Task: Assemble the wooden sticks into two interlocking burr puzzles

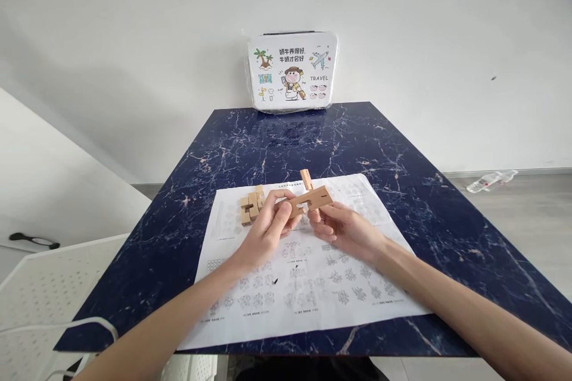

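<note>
My left hand point(272, 223) pinches the left end of a notched wooden puzzle piece point(315, 197), which lies aslant above the paper. A second wooden stick point(306, 179) crosses it and points up and away. My right hand point(342, 223) grips the lower end of that crossing stick, close under the notched piece; its fingers partly hide how the two meet. Just left of my left hand, several wooden puzzle pieces point(251, 205) lie together on the printed instruction sheet point(286, 315), partly covered by the fingers.
The sheet lies on a dark blue marbled table point(277, 143). A white case with cartoon prints point(292, 74) leans against the wall at the far edge. White perforated furniture point(58, 274) and a white cable point(96, 321) are at the left; a clear plastic item point(491, 180) lies on the floor at right.
</note>
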